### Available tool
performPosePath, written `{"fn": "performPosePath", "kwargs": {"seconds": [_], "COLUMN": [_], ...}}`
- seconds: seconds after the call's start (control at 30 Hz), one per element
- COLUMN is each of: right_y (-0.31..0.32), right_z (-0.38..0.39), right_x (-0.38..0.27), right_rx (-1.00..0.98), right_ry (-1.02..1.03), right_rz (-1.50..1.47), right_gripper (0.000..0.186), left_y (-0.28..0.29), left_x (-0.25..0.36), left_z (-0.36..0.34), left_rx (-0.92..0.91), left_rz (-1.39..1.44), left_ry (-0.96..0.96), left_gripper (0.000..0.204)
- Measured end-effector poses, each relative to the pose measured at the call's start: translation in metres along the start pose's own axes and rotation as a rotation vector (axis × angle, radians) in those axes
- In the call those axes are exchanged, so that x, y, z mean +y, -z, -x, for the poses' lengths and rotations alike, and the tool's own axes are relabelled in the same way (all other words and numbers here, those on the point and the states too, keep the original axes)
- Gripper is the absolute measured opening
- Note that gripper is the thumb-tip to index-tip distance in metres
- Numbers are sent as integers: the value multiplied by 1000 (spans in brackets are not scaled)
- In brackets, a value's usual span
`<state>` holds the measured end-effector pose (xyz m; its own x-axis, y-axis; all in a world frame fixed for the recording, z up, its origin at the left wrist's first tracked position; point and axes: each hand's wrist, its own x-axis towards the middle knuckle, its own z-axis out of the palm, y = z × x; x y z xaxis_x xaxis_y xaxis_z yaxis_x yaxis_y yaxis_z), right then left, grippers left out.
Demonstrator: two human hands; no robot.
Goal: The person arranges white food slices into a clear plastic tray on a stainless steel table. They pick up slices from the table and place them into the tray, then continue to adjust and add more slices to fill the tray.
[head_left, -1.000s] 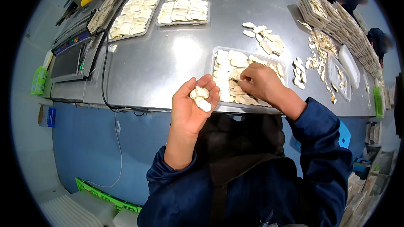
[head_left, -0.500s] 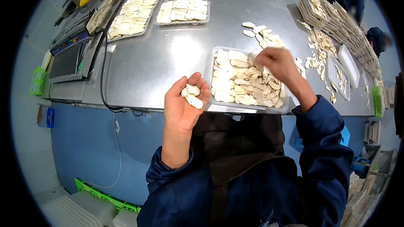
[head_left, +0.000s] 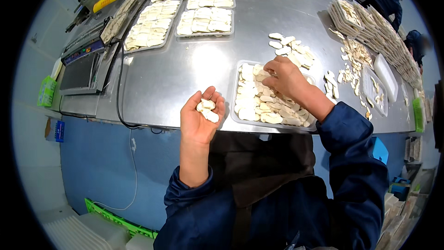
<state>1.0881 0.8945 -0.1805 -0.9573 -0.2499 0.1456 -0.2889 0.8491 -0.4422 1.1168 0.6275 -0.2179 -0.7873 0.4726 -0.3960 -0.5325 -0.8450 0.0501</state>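
Note:
My left hand (head_left: pixel 200 121) is palm up in front of the table edge, its fingers curled around a few pale mushroom slices (head_left: pixel 207 110) lying in the palm. My right hand (head_left: pixel 287 79) reaches over a clear plastic tray (head_left: pixel 234 111) at the table's near edge. Its thumb and fingertips are apart, low above the slices or touching them; I cannot tell which. At the tray's left, cream slices (head_left: pixel 245 97) overlap in a column. Looser, browner slices (head_left: pixel 277 104) fill the middle and right, partly hidden under my right hand and forearm.
Loose slices (head_left: pixel 298 52) lie behind the tray, with more scraps (head_left: pixel 356 55) to the right. Filled trays (head_left: pixel 206 22) stand at the back left near a scale (head_left: pixel 78 71) with a black cable (head_left: pixel 121 83). Stacked trays (head_left: pixel 379 28) line the right; two people stand beyond.
My right hand has shifted left across the tray, and its thumb and fingers have spread apart. My left hand still holds the slices. The whole view has shifted slightly.

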Motion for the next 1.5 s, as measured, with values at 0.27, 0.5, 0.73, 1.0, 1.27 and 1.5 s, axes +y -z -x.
{"fn": "performPosePath", "kwargs": {"seconds": [0.27, 0.5, 0.73, 1.0, 1.27, 1.5], "right_y": [13, 39, 11, 3, -8, 0], "right_z": [-8, -23, -22, -16, -10, -11], "right_x": [-1, 30, 17, -32, -34, -32], "right_rx": [-138, 247, 134, -75, -158, -145], "right_ry": [-328, -312, -122, 0, -32, -77], "right_rz": [-384, -122, -71, -221, 101, -147], "right_gripper": [16, 29, 23, 14, 14, 16], "left_y": [7, 14, 17, 19, 17, 14], "left_x": [2, 1, 0, -4, -9, -6], "left_z": [-7, -10, -12, -11, -5, -2], "left_rx": [-69, -132, -152, -69, -35, -53], "left_rz": [39, 48, 23, 11, -25, -37], "left_ry": [33, 54, 49, 71, 96, 56], "left_gripper": [31, 30, 30, 29, 26, 28]}}
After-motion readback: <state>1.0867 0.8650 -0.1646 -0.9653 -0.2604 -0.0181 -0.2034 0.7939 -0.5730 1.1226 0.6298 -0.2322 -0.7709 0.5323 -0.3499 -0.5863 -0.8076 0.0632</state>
